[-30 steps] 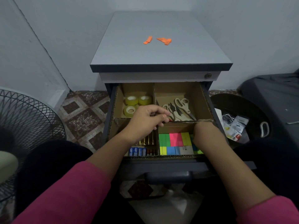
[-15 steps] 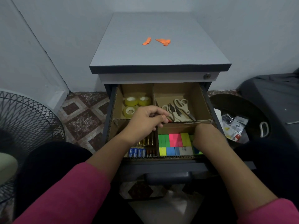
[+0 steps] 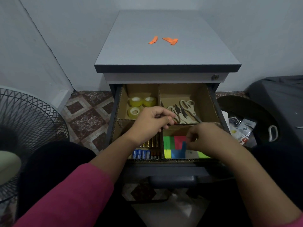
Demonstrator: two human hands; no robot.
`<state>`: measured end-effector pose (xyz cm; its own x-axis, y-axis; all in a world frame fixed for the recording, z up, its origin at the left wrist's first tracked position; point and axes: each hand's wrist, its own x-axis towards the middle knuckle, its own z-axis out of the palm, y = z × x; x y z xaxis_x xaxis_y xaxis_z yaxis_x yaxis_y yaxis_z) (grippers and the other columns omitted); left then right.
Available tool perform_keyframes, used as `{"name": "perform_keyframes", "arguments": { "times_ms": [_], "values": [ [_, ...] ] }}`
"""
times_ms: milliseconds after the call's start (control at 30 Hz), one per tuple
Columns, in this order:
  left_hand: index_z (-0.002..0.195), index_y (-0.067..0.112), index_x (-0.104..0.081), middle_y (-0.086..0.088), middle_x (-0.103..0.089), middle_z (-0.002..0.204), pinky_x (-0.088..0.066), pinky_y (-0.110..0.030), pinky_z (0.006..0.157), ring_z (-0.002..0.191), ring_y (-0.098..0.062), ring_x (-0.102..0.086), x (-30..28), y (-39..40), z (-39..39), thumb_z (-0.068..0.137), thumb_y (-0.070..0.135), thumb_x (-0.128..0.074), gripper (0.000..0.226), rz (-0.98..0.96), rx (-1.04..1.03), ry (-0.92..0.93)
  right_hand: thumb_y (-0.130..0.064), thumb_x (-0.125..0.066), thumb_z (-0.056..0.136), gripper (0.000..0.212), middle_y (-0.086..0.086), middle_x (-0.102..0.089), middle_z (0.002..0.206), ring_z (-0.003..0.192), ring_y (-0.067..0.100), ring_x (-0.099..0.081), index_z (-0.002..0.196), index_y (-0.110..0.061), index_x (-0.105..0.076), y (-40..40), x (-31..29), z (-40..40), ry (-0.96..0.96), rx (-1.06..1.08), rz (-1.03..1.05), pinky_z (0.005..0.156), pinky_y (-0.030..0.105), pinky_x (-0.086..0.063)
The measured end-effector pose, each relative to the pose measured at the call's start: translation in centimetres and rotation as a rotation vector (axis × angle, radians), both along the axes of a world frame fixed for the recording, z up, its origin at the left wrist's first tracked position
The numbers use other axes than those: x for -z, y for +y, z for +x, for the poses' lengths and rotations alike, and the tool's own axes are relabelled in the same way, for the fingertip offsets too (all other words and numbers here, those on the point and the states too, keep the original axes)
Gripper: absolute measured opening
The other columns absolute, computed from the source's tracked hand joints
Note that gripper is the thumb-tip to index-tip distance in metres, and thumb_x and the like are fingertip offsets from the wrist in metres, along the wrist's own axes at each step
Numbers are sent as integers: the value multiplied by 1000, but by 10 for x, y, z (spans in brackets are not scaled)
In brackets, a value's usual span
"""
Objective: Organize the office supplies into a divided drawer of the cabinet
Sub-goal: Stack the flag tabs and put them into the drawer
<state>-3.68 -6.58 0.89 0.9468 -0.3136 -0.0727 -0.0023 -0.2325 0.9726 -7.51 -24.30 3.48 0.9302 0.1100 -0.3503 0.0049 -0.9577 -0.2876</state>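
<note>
The cabinet's [image 3: 164,54] top drawer is pulled out, lined with a cardboard divider [image 3: 213,104] forming four compartments. Three tape rolls [image 3: 141,101] lie back left, scissors [image 3: 186,108] back right, batteries [image 3: 141,154] front left, coloured sticky notes [image 3: 169,141] front right. My left hand [image 3: 152,122] is curled over the divider's middle crossing and grips the cardboard there. My right hand [image 3: 205,136] hovers over the sticky notes and pinches a blue sticky note [image 3: 183,147] that stands up from the stack.
Orange paper scraps [image 3: 170,40] lie on the cabinet top. A fan grille [image 3: 29,122] stands at the left. A dark bin [image 3: 246,108] holding plastic packets [image 3: 242,128] sits at the right, beside a dark surface. The drawer handle [image 3: 172,181] faces me.
My right hand has moved left from the drawer's right side to over the sticky notes and lifted a blue sheet. My left hand stays on the divider.
</note>
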Motion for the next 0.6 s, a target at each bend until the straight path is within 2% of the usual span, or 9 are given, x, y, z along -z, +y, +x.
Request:
{"name": "perform_keyframes", "arguments": {
  "times_ms": [100,267,433,600],
  "values": [
    [96,14,-70,2,-71,82,-46,-19,58,66,-5,-59,1,0,0,93,5,-56,17,-1,2,-6,-24,-64,83,6,-4,-65,87,84,14,-61,81,-24,-70,11,7,3,18,-35,-20,79,33,-54],
    [96,14,-70,1,-72,82,-46,-19,57,66,-5,-60,1,0,0,93,4,-57,17,1,4,-10,-26,-60,84,11,2,-65,85,81,20,-62,79,-18,-66,18,19,6,35,-68,-78,71,30,-52],
    [96,13,-70,0,-72,83,-46,-20,58,66,-6,-60,1,-1,1,92,4,-57,17,2,1,-11,-25,-63,82,19,0,-59,81,81,20,-61,66,-22,-55,19,25,8,78,-58,-81,71,29,-50],
    [98,11,-70,-1,-72,83,-46,-21,58,67,-6,-60,1,0,1,93,4,-57,16,1,1,-5,-20,-72,75,13,-6,-63,89,85,15,-61,74,-30,-63,15,26,10,97,-43,-39,75,30,-53]
  ]
}}
